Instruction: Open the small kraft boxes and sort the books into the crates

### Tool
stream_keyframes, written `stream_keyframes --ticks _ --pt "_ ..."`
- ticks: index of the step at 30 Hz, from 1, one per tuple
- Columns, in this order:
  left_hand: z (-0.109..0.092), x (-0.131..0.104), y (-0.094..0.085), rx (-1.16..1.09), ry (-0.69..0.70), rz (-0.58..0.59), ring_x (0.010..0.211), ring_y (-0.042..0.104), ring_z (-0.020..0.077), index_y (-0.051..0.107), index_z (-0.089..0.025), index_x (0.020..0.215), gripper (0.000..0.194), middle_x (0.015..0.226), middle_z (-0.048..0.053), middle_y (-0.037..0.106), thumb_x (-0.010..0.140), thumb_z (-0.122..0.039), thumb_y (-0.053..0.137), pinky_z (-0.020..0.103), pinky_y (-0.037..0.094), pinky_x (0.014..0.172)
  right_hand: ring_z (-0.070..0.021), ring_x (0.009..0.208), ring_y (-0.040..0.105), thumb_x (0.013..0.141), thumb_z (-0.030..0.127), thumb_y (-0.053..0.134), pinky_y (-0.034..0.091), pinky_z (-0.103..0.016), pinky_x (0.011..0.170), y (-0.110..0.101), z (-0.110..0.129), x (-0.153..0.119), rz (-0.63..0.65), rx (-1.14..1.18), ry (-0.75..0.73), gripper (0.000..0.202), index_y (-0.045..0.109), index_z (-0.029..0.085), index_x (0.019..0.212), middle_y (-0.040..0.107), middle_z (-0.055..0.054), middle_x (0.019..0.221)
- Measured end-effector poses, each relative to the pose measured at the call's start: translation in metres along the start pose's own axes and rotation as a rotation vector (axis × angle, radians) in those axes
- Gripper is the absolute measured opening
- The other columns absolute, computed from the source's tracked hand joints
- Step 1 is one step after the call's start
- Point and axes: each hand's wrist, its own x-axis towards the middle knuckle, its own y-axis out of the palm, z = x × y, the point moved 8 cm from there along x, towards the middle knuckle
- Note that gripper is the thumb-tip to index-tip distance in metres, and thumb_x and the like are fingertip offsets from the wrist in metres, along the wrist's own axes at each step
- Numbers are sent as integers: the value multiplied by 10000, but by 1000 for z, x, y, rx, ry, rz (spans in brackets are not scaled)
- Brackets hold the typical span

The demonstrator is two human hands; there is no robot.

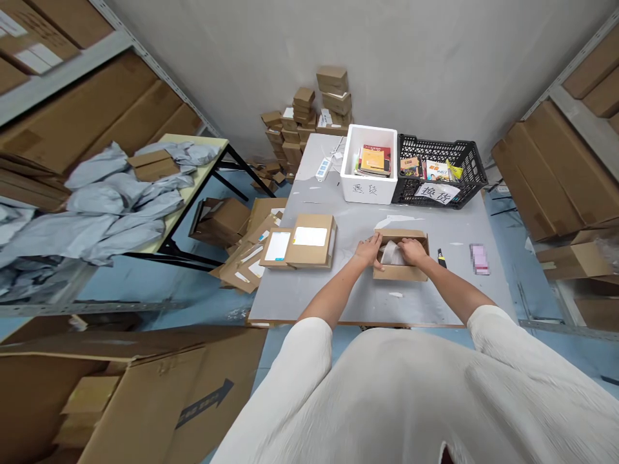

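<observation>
An open cardboard box lies on the grey table in front of me. Inside it shows a whitish translucent wrapping; what it covers is hidden. My left hand grips the box's left end, its fingers bent over the edge. Reaching into the box, my right hand has its fingers closed on the wrapping. Just right of the box lies a black and yellow utility knife. Two closed cardboard boxes with white labels, one of them a larger box, rest to the left.
At the table's back stand a white foam box and a black crate, both holding books. A power strip lies beside them. Grey parcels cover the left table. Stacked cartons line the wall.
</observation>
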Motion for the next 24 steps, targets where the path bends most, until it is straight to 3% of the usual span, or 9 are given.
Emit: stream_keyframes --ticks 4,7,13,16,18,20,24 --pt "-1 -1 -3 12 -34 -25 1564 447 530 156 -264 1783 1543 1847 270 139 568 -596 1047 617 381 1244 -347 1189 674 1062 212 468 477 -431 1074 -29 -5 -4 -114 73 7 384 743 183 1329 723 -178 1344" --pt "-1 0 -8 33 -73 -32 1551 459 528 159 -244 1780 1540 1841 281 153 569 -582 1048 603 400 1228 -335 1173 656 1069 264 453 492 -409 1054 -65 -26 -13 -273 181 52 389 739 197 1324 733 -156 1299" --pt "-1 5 -15 122 -142 26 1541 468 522 127 -231 1784 1519 1845 284 128 613 -636 1006 558 408 1211 -288 982 651 1024 297 482 514 -375 932 -151 -106 -55 -753 350 163 343 766 182 1178 740 -121 1062" --pt "1 7 -19 142 -213 4 1523 486 511 121 -224 1787 1507 1842 281 147 631 -638 995 551 402 1215 -258 890 621 967 273 549 497 -344 843 -177 -154 -86 -970 336 263 231 757 188 1023 700 -89 926" --pt "3 9 -20 124 -259 -28 1511 491 512 130 -213 1786 1493 1833 288 168 642 -659 980 563 410 1209 -258 874 604 950 262 556 482 -344 813 -178 -183 -105 -1036 306 367 200 743 192 953 665 -87 882" --pt "6 12 -21 88 -303 -61 1508 486 520 151 -199 1781 1479 1820 301 191 649 -705 958 578 419 1202 -272 894 596 934 252 555 476 -350 804 -167 -203 -118 -1045 278 436 196 742 194 937 655 -97 877" --pt "12 18 -22 33 -373 -95 1517 467 527 179 -172 1769 1467 1806 316 206 654 -763 926 602 427 1199 -274 883 607 928 251 545 467 -347 771 -109 -213 -127 -911 241 497 272 775 168 1048 706 -134 993"
